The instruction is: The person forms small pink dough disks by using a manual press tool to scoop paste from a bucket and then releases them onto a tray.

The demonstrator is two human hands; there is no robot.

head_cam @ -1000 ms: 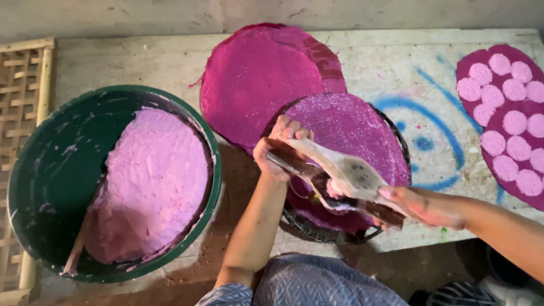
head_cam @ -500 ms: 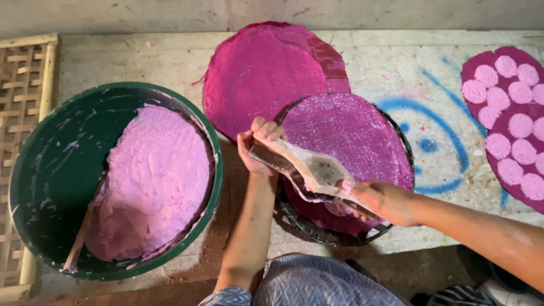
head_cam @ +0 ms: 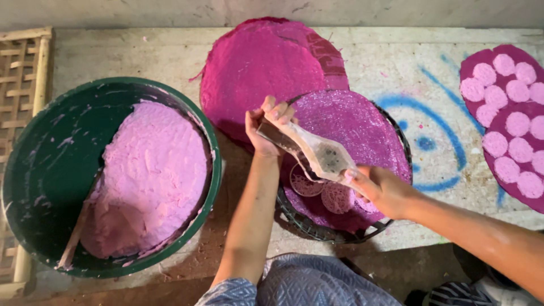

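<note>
Keep your left hand (head_cam: 266,127) and right hand (head_cam: 378,187) clamped on the press (head_cam: 309,150), level above the round tray (head_cam: 362,127), squeezing evenly.

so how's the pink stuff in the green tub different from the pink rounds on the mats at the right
The paste in the green tub is one wet, rough heap with a stick in it. The rounds on the mats are small, flat, separate discs set in rows. Both are the same pale pink.
</note>
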